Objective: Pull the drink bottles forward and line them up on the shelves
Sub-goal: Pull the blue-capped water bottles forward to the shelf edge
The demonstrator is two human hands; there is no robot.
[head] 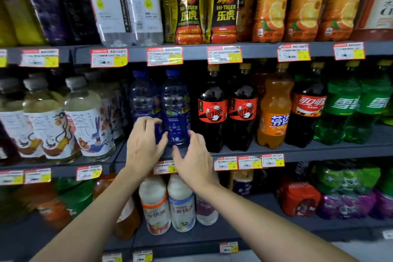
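Two blue water bottles stand side by side on the middle shelf (297,149). The right blue bottle (176,110) is nearer the front edge, and the left blue bottle (143,98) is a little further back. My left hand (144,144) curls its fingers around the lower part of the left bottle, thumb touching the right one. My right hand (194,155) is spread, fingertips by the right bottle's base on its right side, not closed on it.
Tea bottles (85,121) stand left of the blue ones, dark cola bottles (212,108) and an orange soda (275,110) to the right. Green soda bottles (342,108) are further right. Milk drink bottles (155,202) fill the shelf below, large bottles the shelf above.
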